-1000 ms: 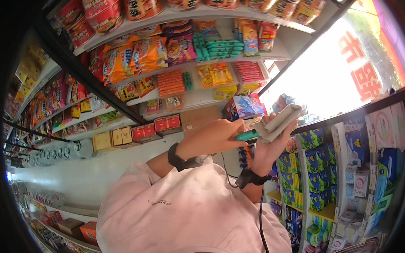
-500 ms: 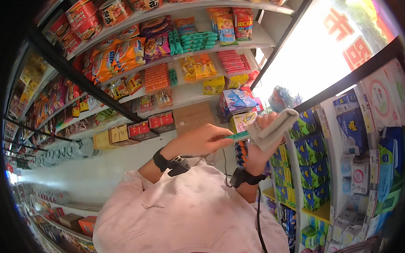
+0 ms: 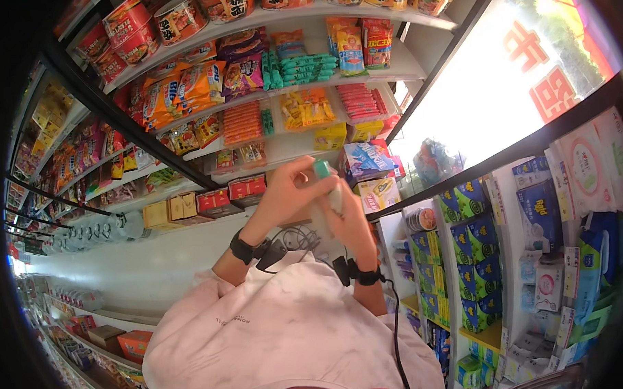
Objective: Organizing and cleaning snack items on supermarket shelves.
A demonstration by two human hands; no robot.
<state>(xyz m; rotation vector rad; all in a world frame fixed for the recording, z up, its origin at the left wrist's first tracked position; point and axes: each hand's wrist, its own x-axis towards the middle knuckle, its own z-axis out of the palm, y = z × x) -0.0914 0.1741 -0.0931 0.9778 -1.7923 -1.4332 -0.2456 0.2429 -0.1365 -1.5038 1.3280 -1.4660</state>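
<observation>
Fingers of left hand [image 3: 289, 195] and right hand [image 3: 351, 224] clamp grey cloth [image 3: 320, 218], green-wrapped stick [image 3: 322, 169] above it; slackening could drop either.

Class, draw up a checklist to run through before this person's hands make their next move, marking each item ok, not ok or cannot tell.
1. Green stick-shaped packet in the grasp: ok, one end shows at the left hand.
2. Whole packet in view: not ok, most is hidden.
3. Packet wrapper undamaged: cannot tell, too little shows.
4. Pale cloth at hand: ok, it shows between the left hand and the right hand.
5. Black cable clear of both hands: ok, it runs down below the right wrist.
</observation>
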